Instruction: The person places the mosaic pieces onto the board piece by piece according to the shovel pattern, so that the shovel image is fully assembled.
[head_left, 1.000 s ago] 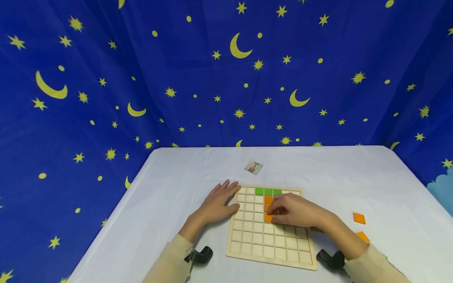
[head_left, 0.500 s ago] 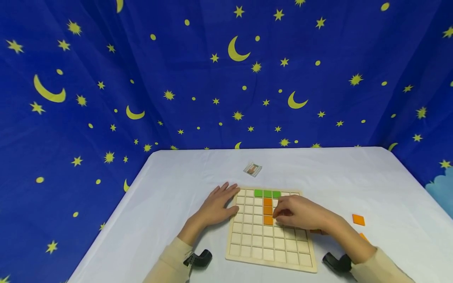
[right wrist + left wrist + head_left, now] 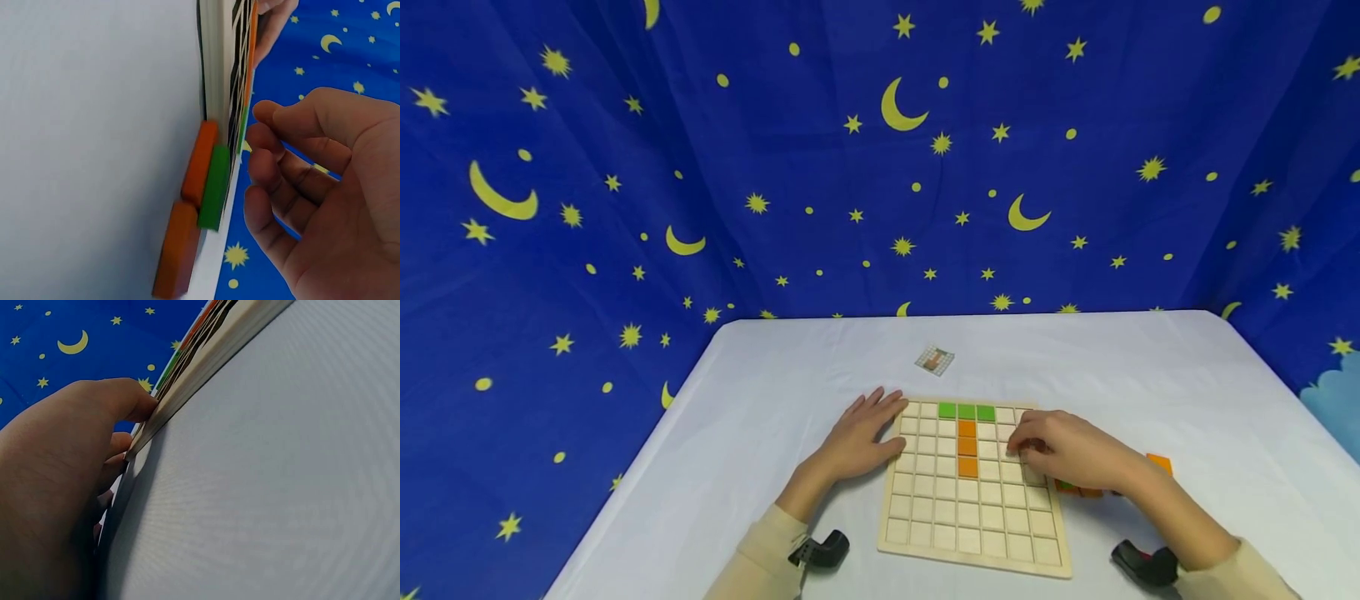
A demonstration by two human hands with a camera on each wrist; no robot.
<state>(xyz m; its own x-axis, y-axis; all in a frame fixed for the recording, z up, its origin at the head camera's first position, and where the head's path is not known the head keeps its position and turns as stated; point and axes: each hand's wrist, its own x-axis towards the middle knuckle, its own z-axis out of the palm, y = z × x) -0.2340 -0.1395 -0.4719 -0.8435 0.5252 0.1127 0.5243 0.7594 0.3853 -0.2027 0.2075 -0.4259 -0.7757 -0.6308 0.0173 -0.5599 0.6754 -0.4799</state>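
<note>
A pale wooden grid board (image 3: 925,506) lies on the white table. Three green tiles (image 3: 966,412) sit side by side in its far row, and three orange tiles (image 3: 967,447) run down toward the near side from the middle one. My left hand (image 3: 861,442) rests flat at the board's left edge; in the left wrist view its thumb (image 3: 128,400) touches that edge. Over the board's right part is my right hand (image 3: 1071,450), fingers loosely bent, and in the right wrist view nothing shows between them.
Just off the board's right edge are loose orange and green tiles (image 3: 1078,489), seen closer in the right wrist view as orange (image 3: 175,250) and green (image 3: 215,187) pieces. Another orange tile (image 3: 1161,462) lies farther right. A small patterned card (image 3: 936,360) is beyond the board.
My right hand has come off the nearest orange tile and moved right across the board, uncovering the orange column. My left hand stays at the left edge.
</note>
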